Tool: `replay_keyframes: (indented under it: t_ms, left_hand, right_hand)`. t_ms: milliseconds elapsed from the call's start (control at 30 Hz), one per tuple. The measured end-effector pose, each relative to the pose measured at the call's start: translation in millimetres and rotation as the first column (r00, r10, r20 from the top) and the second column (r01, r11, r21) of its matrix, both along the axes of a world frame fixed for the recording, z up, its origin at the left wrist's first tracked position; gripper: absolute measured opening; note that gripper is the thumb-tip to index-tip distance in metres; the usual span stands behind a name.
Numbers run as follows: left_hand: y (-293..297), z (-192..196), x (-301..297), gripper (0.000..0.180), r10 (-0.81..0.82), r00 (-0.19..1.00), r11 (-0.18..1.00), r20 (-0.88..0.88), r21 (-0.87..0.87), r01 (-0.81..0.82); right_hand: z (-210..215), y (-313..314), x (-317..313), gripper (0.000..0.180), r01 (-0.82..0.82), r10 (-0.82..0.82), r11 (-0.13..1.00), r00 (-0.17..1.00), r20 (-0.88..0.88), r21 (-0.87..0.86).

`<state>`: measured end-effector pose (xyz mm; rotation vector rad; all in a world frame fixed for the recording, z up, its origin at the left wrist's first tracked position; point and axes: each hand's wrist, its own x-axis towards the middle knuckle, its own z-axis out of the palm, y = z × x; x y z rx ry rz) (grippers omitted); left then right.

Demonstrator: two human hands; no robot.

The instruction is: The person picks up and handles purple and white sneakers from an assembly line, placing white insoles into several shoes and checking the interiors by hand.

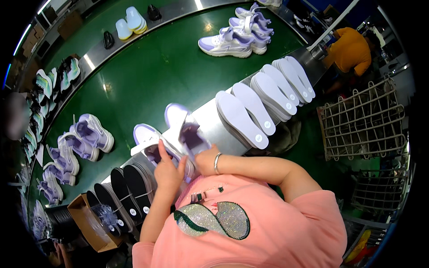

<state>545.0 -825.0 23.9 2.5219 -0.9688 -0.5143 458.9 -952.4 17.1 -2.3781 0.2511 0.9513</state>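
Two white and lilac sneakers stand side by side in front of me, toes pointing away. My left hand [169,172] is at the left sneaker [145,134], its index finger and thumb spread on either side of the shoe's collar; its other fingers are hidden. At the heel of the right sneaker [176,117] my right hand [206,160] is closed round the collar, its fingertips out of sight. A bracelet circles the right wrist. White insoles [237,117] lie in stacked pairs on the metal ledge [210,119], right of the shoes.
Bundled black insoles [127,190] and an open cardboard box [87,223] sit at lower left. More lilac sneakers stand on the green belt [147,76], at left [94,131] and far right [232,42]. A wire rack [364,120] and a person in orange [351,51] are at right.
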Motion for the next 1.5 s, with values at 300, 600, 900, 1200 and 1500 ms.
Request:
replay_keyframes:
  t_ms: [300,600,900,1200,1500]
  left_hand:
    - [-29.0,-19.4,46.3,0.063,0.096,0.995,0.995,0.04,-0.041,-0.094]
    - [-65.7,22.2,150.9,0.061,0.296,0.894,0.929,0.336,-0.317,-0.188]
    - [-71.6,-81.0,14.4,0.053,-0.188,0.979,0.978,-0.08,-0.109,0.178]
    - [-60.2,-92.2,-11.2,0.051,-0.412,0.884,0.897,0.22,-0.074,0.436]
    - [-61.2,-103.0,-16.2,0.051,-0.411,0.898,0.908,0.157,-0.01,0.418]
  right_hand:
    - [15.8,-13.2,-27.9,0.029,0.116,-0.255,0.964,0.652,0.714,0.238]
    - [6.0,-57.5,-81.5,0.023,0.361,-0.464,0.886,0.658,0.594,0.292]
    - [-19.7,-189.2,-40.6,0.027,0.542,-0.438,0.838,0.594,0.674,0.067]
    - [-63.4,-360.8,9.3,0.048,0.771,-0.471,0.4,0.636,0.611,-0.495]
    - [-86.4,-435.8,46.8,0.052,0.643,-0.549,0.445,0.746,0.377,-0.623]
